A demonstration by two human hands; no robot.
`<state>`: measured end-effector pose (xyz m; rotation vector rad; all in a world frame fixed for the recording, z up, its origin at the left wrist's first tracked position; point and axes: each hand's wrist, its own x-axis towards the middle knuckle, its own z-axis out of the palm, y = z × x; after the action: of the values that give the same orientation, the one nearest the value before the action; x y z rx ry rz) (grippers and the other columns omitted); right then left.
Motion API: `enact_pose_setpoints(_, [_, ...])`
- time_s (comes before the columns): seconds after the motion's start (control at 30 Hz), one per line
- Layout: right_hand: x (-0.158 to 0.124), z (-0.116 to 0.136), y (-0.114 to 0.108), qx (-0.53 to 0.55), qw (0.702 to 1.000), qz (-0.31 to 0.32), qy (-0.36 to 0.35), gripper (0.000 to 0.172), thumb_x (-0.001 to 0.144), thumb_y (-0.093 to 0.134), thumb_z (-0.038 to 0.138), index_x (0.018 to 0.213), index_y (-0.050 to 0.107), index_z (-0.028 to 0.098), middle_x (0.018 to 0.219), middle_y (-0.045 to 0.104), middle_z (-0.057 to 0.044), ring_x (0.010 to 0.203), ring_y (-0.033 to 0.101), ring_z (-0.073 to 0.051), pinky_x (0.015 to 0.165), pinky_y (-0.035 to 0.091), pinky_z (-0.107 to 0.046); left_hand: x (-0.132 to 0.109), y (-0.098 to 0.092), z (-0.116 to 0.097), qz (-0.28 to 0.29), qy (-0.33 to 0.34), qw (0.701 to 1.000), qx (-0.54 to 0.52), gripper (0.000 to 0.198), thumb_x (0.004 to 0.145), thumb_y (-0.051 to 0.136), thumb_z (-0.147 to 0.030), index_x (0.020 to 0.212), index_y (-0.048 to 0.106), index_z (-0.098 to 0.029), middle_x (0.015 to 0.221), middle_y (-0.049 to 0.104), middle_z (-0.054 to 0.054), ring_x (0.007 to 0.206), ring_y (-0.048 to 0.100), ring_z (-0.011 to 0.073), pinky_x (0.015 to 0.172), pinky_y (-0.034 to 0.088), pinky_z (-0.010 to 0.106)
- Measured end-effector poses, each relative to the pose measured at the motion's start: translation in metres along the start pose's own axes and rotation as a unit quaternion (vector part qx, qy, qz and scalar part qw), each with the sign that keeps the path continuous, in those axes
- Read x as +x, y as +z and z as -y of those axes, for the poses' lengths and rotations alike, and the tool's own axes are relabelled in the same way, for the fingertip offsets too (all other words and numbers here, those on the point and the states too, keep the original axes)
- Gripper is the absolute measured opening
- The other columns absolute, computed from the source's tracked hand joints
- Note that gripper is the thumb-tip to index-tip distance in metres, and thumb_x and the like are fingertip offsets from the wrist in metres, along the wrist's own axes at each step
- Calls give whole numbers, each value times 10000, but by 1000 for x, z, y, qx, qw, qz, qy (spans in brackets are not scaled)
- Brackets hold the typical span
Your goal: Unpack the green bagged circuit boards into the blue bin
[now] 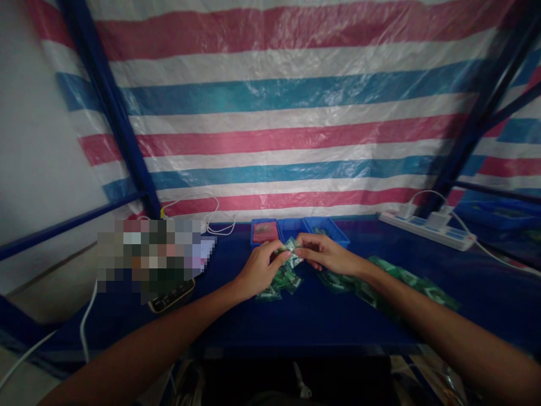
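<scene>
left hand [262, 266] and right hand [327, 253] are pinching a green packet [292, 247] between them, long axis unclear, the left hovering nearer the packet pile [282, 282] below

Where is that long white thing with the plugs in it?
In the head view, the white power strip lies on the right, toward the back of the blue table near the striped sheet, beyond the green packets.
</scene>
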<state>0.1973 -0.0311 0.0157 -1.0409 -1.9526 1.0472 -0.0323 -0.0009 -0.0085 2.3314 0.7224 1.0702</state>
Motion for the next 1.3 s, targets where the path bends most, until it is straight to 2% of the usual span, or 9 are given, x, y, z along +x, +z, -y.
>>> enact_pose_setpoints(0.2, [0,3,-3,-1,1000,-8,-7,409,939,684,566,807,526,212,671,553,40,504,459,-89,444,356,-227,-3,5,2,-20,-20,999,-39,269,1050,532,-407,899,591,-193,785,612,-24,712,570,144,672,386,263])
enact_pose_setpoints(0.33, [-1,5,-4,0,1000,-13,2,398,914,721,528,778,532,205,667,551,45,510,479,-89,458,376,-224,-2,4,4,-23,-33,998,-52,296,1074,477,-423,912,580,-197,765,612,-27,708,593,148,675,402,266])
enact_pose_setpoints(0.53, [-2,2,2,19,1000,-20,8,384,906,723,563,923,582,206,666,515,65,506,473,-86,454,381,-213,-3,2,3,-23,-26,999,-31,289,1072,484,-401,892,579,-196,763,605,-25,714,586,147,682,399,270])
enact_pose_setpoints(0.73, [-1,0,3,27,998,-49,-10,382,924,711,554,861,545,215,600,482,70,474,421,-85,436,314,-225,-3,5,4,-11,-16,1000,-24,252,1038,560,-426,956,599,-191,812,636,-12,722,579,152,679,409,273])
enact_pose_setpoints(0.87, [-2,0,3,33,998,-53,-15,378,922,711,547,852,546,214,628,498,59,479,424,-86,434,321,-231,-3,4,4,-13,-2,1000,-19,244,1024,588,-389,884,584,-189,775,614,-22,710,563,147,672,396,266])
enact_pose_setpoints(1.07, [-2,-3,4,15,999,-43,-7,315,942,697,522,974,620,218,647,508,55,506,457,-101,454,371,-237,-2,2,2,-11,-7,1000,-25,291,1010,606,-381,804,548,-184,690,533,-47,633,496,121,598,332,247])
enact_pose_setpoints(1.3, [-2,-1,3,-2,999,-34,-16,358,953,680,523,824,577,206,571,474,66,486,447,-98,456,355,-230,-2,6,7,-21,-4,999,-46,331,1075,483,-406,849,575,-182,723,556,-37,653,508,122,621,355,252])
